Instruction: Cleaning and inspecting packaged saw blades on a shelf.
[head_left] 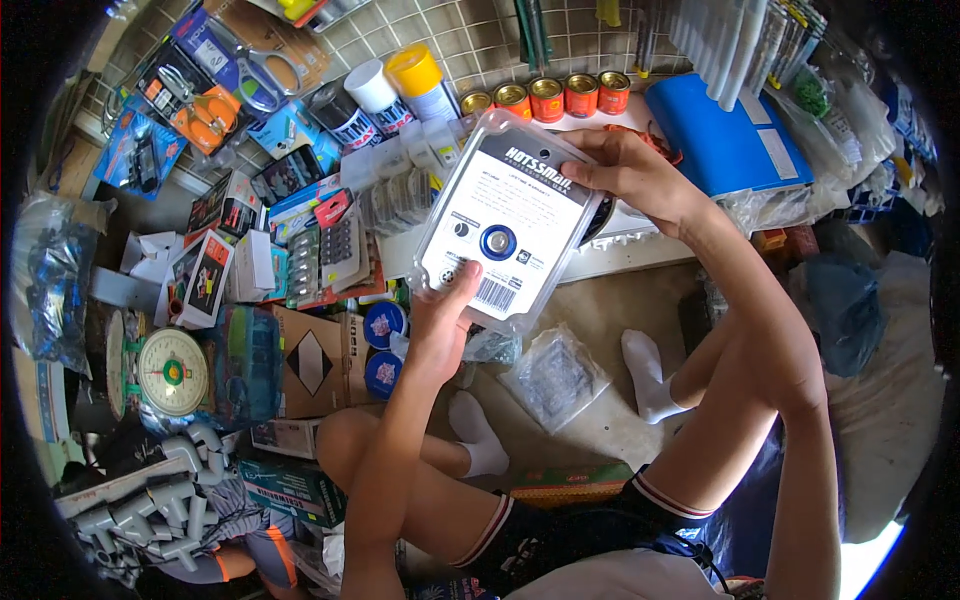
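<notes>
A clear plastic blister pack with a white and black printed card is held up in front of me, tilted a little to the right at its top. A round blue-rimmed metal part shows through a hole in the card's middle. My left hand is closed on the pack's lower left edge, the thumb lying flat on the card. At the upper right corner my right hand pinches the pack, its thumb on the card and the other fingers mostly hidden behind. What lies directly behind the pack is partly covered by it.
Small orange tins and spray cans line the back shelf, beside a blue folder. On the left are scissors in packaging, a dial scale and grey pipe fittings. A plastic-wrapped packet lies between my feet.
</notes>
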